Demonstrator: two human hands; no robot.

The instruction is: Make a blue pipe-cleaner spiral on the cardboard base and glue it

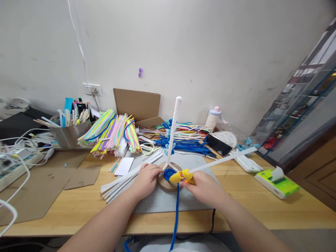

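Note:
My right hand (206, 187) is closed round a yellow hot glue gun (180, 176), with a long white glue stick (223, 160) sticking out of its back and a small orange light glowing. Its nozzle is at a blue pipe cleaner coil (169, 173) on a round cardboard base (168, 187). The curled fingers of my left hand (147, 179) grip the coil's left edge. From the coil a blue pipe cleaner tail (176, 217) hangs over the table edge. A white fuzzy stem (173, 129) stands slightly tilted on the base, with blue loops (168, 134) along its left side.
White strips (118, 185) lie left on the grey cutting mat (149, 206). Behind are bundled coloured pipe cleaners (112, 131), loose blue ones (183, 143) and a phone (218, 144). A metal holder (70, 134) stands left; a green tissue pack (277, 182) lies right.

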